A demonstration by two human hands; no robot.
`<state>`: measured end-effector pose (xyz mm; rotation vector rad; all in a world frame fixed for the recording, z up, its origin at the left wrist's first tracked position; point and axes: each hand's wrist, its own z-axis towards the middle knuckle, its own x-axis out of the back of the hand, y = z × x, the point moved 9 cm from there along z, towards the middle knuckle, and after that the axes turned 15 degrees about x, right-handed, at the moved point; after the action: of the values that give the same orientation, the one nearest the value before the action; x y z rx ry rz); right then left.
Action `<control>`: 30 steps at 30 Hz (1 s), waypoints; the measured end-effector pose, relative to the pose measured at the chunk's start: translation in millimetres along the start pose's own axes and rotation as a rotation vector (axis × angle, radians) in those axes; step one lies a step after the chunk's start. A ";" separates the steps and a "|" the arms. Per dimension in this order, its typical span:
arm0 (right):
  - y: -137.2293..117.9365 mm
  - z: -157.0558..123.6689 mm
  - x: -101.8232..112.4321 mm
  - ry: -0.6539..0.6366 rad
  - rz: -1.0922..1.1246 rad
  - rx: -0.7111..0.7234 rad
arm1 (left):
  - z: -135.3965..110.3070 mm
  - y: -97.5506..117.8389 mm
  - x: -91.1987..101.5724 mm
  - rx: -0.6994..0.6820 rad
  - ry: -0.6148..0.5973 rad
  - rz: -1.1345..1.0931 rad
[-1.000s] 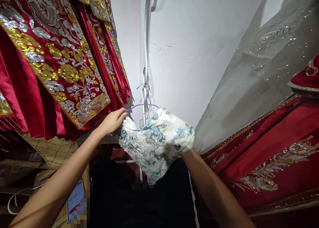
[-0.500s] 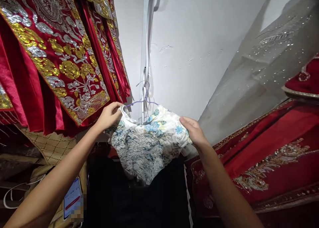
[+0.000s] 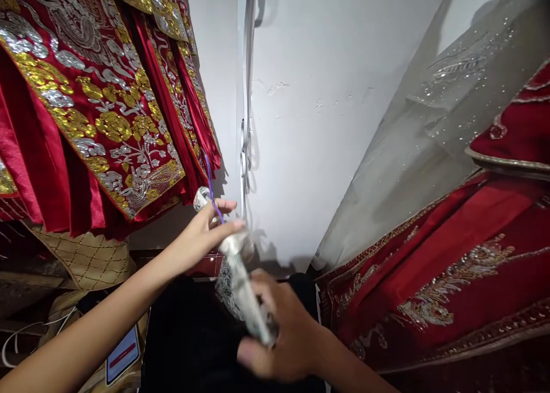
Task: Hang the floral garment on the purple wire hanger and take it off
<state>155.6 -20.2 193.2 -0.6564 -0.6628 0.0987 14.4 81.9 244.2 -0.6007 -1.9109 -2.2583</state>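
Previously spread, the floral garment (image 3: 241, 284) is now bunched narrow, pinched at the hanger (image 3: 209, 184) by the left hand (image 3: 201, 236) and clenched below by the right hand (image 3: 281, 341).

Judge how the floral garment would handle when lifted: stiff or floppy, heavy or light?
Probably floppy: the floral garment is bunched into a narrow roll between the left hand and right hand. Likely light: the left hand holds its top up with a loose pinch.
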 end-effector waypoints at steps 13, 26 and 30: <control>137.0 30.1 81.3 0.344 0.149 -0.215 | -0.8 0.5 84.0 0.077 -0.076 0.283; 150.7 -3.4 160.9 1.154 0.196 -0.286 | 2.0 -49.0 -19.8 -0.320 0.150 0.622; 168.5 -34.8 145.0 1.141 0.224 -0.301 | 9.6 -143.8 -84.4 0.018 -0.055 0.680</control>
<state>310.9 136.9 150.5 -0.9384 0.5080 -0.1714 44.3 105.6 81.7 -1.1132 -1.4327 -1.7924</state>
